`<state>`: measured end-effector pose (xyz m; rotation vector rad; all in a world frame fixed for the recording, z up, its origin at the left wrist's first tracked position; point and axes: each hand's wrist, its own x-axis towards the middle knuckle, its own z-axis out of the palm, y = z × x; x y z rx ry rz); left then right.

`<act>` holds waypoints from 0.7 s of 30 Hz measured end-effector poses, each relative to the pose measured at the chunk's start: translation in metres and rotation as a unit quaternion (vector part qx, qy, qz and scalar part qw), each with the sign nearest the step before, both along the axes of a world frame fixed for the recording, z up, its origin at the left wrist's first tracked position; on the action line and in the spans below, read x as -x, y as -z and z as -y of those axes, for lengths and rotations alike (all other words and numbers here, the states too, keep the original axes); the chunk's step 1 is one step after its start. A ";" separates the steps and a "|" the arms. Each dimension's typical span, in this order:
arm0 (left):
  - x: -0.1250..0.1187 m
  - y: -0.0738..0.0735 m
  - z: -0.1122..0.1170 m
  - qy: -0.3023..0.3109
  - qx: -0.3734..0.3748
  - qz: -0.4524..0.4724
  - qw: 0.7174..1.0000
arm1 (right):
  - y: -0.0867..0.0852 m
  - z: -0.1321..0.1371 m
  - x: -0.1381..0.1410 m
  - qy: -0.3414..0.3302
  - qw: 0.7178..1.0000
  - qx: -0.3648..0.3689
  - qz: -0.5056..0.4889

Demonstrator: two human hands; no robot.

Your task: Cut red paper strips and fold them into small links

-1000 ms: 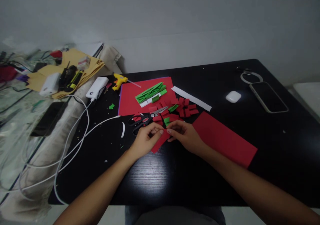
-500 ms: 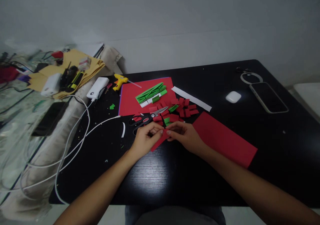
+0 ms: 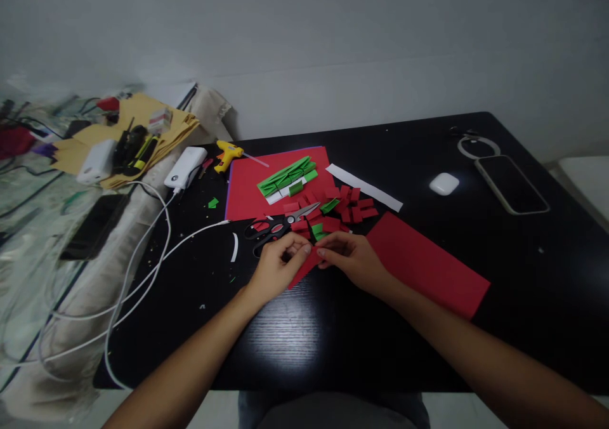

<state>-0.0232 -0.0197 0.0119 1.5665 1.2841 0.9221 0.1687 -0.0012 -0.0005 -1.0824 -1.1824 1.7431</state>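
Note:
Both hands pinch a small piece of red paper [image 3: 304,270] over the black table. My left hand [image 3: 278,264] is closed on its left part, thumb on top. My right hand [image 3: 352,259] grips the upper right edge, its fingertips almost meeting the left ones. Just beyond the hands lie black-handled scissors [image 3: 278,226], blades pointing right. Around the blades spreads a heap of folded red paper pieces [image 3: 352,207] with a few green ones [image 3: 329,206]. To the right, partly behind my right forearm, rests a larger red paper sheet [image 3: 428,267].
Folded green strips [image 3: 288,174] lie on a red sheet [image 3: 240,204]. A white strip [image 3: 366,186], yellow glue gun [image 3: 228,156], white power bank [image 3: 186,167] and looping white cable [image 3: 169,261] surround it. Farther right sit a white earbud case [image 3: 444,184] and a phone [image 3: 511,184].
Almost nothing differs. Both hands stay on the red paper, whose visible lower corner has shifted very slightly.

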 end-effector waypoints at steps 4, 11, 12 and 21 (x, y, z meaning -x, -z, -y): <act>0.000 0.002 0.000 0.004 0.016 0.003 1.000 | -0.001 0.000 0.000 0.001 1.000 0.001 0.001; 0.001 0.003 -0.001 -0.002 0.039 0.013 0.999 | -0.004 -0.001 -0.001 -0.009 1.000 0.014 0.007; 0.001 0.002 -0.002 -0.002 0.045 0.020 0.999 | -0.005 -0.001 -0.002 -0.013 1.000 0.016 0.007; 0.000 -0.002 -0.005 0.002 0.098 0.084 0.992 | -0.004 -0.002 -0.003 -0.042 0.999 0.010 -0.021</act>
